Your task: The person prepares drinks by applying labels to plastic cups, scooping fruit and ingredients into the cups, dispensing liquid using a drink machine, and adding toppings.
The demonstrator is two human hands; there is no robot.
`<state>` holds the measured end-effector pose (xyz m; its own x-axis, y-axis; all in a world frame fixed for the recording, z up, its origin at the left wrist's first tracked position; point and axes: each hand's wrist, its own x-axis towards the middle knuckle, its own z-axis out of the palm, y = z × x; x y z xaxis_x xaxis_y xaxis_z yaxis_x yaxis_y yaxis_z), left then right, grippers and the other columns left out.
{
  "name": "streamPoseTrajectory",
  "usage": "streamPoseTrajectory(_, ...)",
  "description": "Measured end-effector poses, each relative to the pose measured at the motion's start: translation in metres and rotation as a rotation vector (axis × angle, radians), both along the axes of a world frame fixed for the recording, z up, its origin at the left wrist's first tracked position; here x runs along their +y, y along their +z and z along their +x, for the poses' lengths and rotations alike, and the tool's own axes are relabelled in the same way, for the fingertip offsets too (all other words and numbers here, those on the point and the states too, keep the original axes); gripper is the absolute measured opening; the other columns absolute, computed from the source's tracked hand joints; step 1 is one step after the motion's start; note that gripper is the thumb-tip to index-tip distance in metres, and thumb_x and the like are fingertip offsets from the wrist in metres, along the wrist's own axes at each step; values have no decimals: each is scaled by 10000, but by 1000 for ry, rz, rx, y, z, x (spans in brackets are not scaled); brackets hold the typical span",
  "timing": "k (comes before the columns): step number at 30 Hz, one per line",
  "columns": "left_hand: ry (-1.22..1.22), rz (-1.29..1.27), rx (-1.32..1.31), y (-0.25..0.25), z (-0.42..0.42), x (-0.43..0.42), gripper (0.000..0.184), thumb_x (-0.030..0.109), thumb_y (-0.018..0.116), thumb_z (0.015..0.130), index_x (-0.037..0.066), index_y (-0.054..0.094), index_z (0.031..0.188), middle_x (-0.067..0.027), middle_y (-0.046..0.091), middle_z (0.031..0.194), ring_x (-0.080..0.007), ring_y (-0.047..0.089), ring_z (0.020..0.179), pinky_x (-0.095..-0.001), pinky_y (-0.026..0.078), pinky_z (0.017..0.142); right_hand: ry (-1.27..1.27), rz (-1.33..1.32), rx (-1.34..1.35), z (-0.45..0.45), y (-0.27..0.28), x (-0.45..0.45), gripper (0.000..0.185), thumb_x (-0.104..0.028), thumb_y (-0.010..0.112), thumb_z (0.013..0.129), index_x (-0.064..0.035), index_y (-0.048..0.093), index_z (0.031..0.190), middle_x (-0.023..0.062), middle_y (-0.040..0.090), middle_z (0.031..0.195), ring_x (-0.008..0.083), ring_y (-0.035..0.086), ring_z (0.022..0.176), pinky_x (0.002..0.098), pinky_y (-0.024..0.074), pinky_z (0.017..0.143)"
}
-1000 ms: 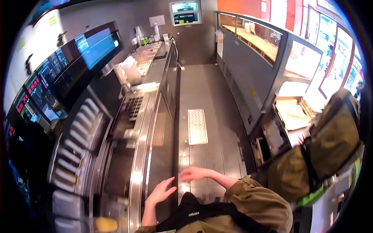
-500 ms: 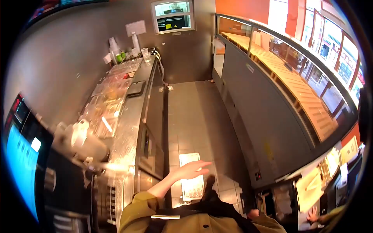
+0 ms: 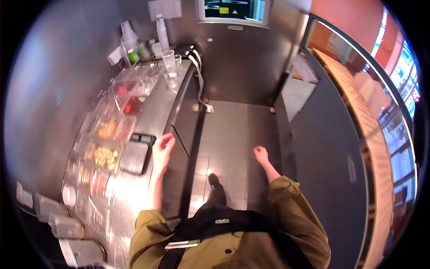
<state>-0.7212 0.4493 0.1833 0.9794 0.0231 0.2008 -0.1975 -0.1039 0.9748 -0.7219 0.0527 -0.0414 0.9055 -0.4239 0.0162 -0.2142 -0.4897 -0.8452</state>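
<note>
My left hand hangs just beside the edge of the steel counter, its fingers loosely curled, and I cannot make out anything in it. Close by on the counter lies a kitchen scale with a black frame. My right hand hangs over the floor on the other side, its fingers curled in; what it holds, if anything, is too small to tell. Clear ingredient bins line the counter's back, one with yellow pieces. Stacked clear cups stand at the far end.
A grey partition with a wooden ledge runs along the right. The tiled floor leads to a dark wall with a window. White cables hang off the counter's far end. Pitchers stand at the lower left.
The view has moved forward along the aisle, so the scale, bins and cups are nearer. The far worker's hand is out of view. My left hand has moved from over the floor to the counter edge.
</note>
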Motion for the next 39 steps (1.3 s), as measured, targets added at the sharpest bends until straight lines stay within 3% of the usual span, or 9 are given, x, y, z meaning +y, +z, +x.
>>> streamPoseTrajectory(3,317,-129,-17,-60,181,-30,339,171,651,775,3,547,1050,-65,573,962,-134,522,908,-263,409,821,275,240,56,152,11,40,138,-96,514,777,2,585,843,49,587,659,125,556,582,278,464,547)
streamPoseTrajectory(8,649,67,-24,-109,374,-73,1119,271,793,580,-5,28,1348,-239,227,1353,-332,245,1258,-404,196,1040,692,286,287,274,9,28,211,-171,558,822,23,559,905,48,580,702,117,549,629,260,465,602)
streamPoseTrajectory(12,1033,324,-9,-120,472,-77,1143,199,815,530,37,31,1346,-246,232,1326,-347,274,1222,-445,251,1020,538,237,438,334,-40,-67,137,-115,519,811,6,583,806,47,575,639,107,536,561,250,455,552)
streamPoseTrajectory(19,586,-1075,-40,-93,477,-65,716,249,649,761,143,210,1317,-189,435,1188,-276,463,1090,-396,434,866,742,73,398,554,-6,-76,142,-118,516,827,8,570,788,38,555,602,108,523,550,244,435,535)
streamPoseTrajectory(20,583,-962,-69,-76,472,-72,701,415,588,782,153,225,1322,-192,479,1147,-274,509,1036,-396,427,878,796,91,321,594,23,-41,122,-100,520,837,14,559,826,36,557,632,106,524,574,235,435,550)
streamPoseTrajectory(28,521,-1224,-238,-16,444,-87,907,580,575,682,83,192,1336,-216,500,1094,-339,530,957,-499,382,907,1137,505,-66,648,114,151,195,-84,529,850,0,513,1026,18,560,780,61,508,669,199,433,598)
streamPoseTrajectory(33,-10,-1713,-468,-13,425,-89,984,652,524,675,96,106,1371,-192,502,1028,-284,528,811,-447,459,746,1420,571,-87,604,158,180,201,-32,514,825,6,514,1022,44,569,812,83,527,704,205,441,629)
streamPoseTrajectory(35,177,-1600,-320,-18,421,-87,971,619,573,680,114,118,1374,-192,487,1083,-251,502,759,-353,463,650,1459,597,-126,588,167,191,194,-27,517,812,5,525,1003,58,569,816,102,541,707,223,449,638)
streamPoseTrajectory(39,221,-1131,-153,-27,433,-76,1044,574,659,617,212,48,1381,-170,474,1153,-302,463,997,-444,405,842,1294,669,-66,601,128,163,176,-94,512,835,-5,541,984,68,551,815,125,534,688,263,453,622)
